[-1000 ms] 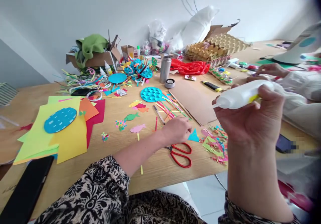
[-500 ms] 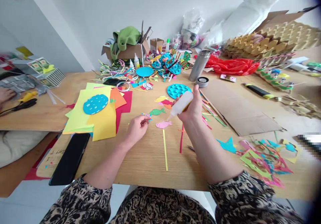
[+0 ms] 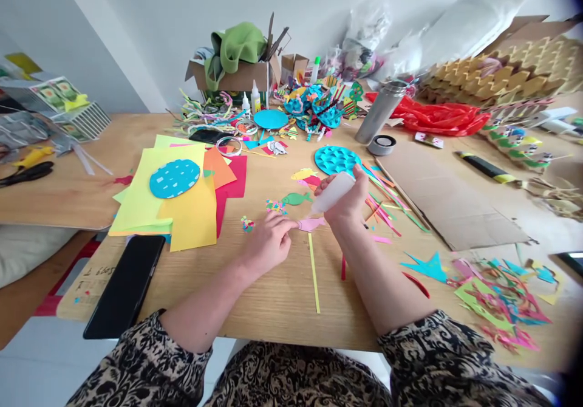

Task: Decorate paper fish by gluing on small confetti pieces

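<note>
A pink paper fish lies on the table, and my left hand reaches its left end with an extended index finger. The fingers of that hand are apart, with nothing seen in them. My right hand is wrapped round a white squeeze bottle, whose tip points down just above the pink fish. A green paper fish and a small pile of colourful bits lie behind. Below the pink fish is a yellow paper strip. A yellow fish lies farther back.
Coloured paper sheets and a black phone lie at left. A blue dimpled disc, a metal flask and a cardboard sheet stand or lie behind and right. Paper scraps cover the right front.
My left hand has moved from the pile of bits to the pink fish's left end, its fingers spreading. My right hand still holds the bottle. The view has shifted slightly.
</note>
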Demonstrator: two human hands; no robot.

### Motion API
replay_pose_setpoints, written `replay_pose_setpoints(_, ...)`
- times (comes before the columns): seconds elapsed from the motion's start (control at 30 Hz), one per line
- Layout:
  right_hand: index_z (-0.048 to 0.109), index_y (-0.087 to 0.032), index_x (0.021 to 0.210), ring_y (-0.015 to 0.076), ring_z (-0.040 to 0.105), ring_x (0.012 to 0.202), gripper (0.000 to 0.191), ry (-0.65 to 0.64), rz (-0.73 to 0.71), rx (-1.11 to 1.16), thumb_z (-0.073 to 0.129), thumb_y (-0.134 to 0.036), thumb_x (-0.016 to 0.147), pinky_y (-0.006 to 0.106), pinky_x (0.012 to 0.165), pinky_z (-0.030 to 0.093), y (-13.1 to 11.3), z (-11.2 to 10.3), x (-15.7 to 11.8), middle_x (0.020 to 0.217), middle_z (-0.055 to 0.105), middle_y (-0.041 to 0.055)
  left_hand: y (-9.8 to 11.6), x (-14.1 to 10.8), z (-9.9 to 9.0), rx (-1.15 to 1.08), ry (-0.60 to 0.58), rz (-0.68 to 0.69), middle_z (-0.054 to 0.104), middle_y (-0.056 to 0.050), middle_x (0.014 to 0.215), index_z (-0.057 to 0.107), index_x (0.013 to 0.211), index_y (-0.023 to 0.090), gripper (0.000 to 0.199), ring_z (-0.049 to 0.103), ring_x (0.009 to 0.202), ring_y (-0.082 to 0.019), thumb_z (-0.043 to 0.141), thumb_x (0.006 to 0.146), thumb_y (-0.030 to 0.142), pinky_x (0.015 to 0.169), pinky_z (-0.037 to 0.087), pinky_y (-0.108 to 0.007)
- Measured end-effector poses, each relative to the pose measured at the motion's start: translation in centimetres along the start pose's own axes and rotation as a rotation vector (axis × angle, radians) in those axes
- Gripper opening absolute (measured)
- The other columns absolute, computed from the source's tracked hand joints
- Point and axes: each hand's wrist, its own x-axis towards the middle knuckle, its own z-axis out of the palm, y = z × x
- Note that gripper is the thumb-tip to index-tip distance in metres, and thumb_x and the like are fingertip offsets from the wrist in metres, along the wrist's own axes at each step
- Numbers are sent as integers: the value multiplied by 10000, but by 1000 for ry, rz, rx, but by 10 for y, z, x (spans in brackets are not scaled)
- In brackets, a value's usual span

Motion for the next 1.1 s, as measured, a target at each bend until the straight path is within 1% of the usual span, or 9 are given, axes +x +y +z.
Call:
replay_pose_setpoints(0.17,457,-228,524,115,444,353,534,-37,-46,-37,434,-704,764,248,341,384,0,2,-5,425,462,-16,2,-2,1,-13,-53,-20,706,-39,998,664,978,186,445,571,1014,-214,476,694,-100,886,520,-375)
replay_pose_setpoints(0.37,464,-229,509,115,438,334,501,-132,-103,-84,419,-637,795,251,342,369,4,2,-8,406,464,-5,2,-2,4,0,-71,16,693,-49,1032,655,1003,178,464,564,1026,-216,474,679,-101,907,515,-386)
replay_pose_setpoints(0.43,462,-227,500,113,435,329,500,-146,-112,-84,423,-629,796,254,347,372,4,2,-8,403,463,-5,2,-3,5,4,-72,15,689,-54,1039,652,1023,174,478,561,1032,-216,469,677,-100,910,516,-385)
replay_pose_setpoints(0.57,451,-231,497,116,420,319,537,-128,-95,-74,390,-670,801,258,337,360,2,1,-7,383,437,-10,1,-3,5,2,-84,6,679,-55,1022,654,1053,180,508,563,1037,-216,463,672,-97,914,518,-389)
replay_pose_setpoints(0.73,441,-229,497,114,414,320,552,-129,-77,-27,384,-684,805,260,334,352,1,1,-6,403,434,-16,1,-3,4,-2,-101,-19,666,-64,1002,662,1046,185,499,564,1034,-220,474,671,-87,909,519,-400)
replay_pose_setpoints(0.9,437,-229,488,111,402,322,550,-129,-64,-15,354,-654,828,257,327,339,0,0,-5,397,420,-12,3,-2,2,12,-103,-22,664,-62,978,666,1034,179,470,568,1026,-218,483,685,-78,906,519,-376)
replay_pose_setpoints(1.1,424,-228,482,108,393,320,534,-108,-51,21,356,-625,832,258,332,339,-4,-3,-2,404,403,-20,4,-2,1,16,-104,-24,688,-57,979,671,1025,174,453,566,1027,-225,484,695,-73,914,515,-380)
